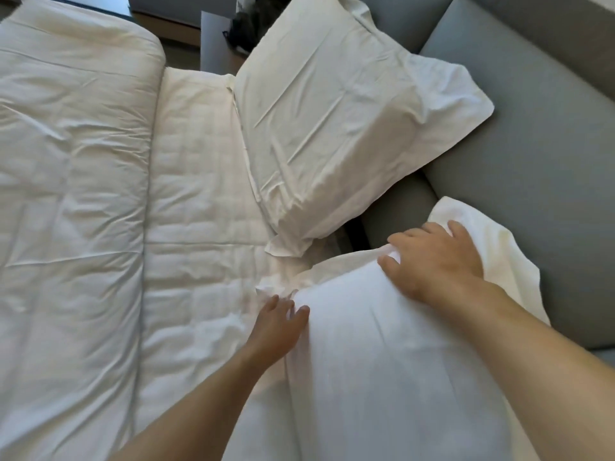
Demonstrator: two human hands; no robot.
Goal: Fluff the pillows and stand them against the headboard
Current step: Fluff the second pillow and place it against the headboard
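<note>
Two white pillows are on the bed. The far pillow (336, 128) leans tilted against the grey padded headboard (539, 134). The near pillow (382, 371) lies close to me at the lower right, its top corner against the headboard. My right hand (432, 261) rests on top of the near pillow with fingers curled, pinching a fold of its case. My left hand (276, 324) presses against the near pillow's left edge, fingers spread and touching the fabric; its fingertips are blurred.
A quilted white mattress cover (199, 194) runs down the middle of the bed. A thick white duvet (70, 194) is folded back on the left. A dark gap (356, 231) shows between mattress and headboard. A dark bag (246, 24) sits behind the bed.
</note>
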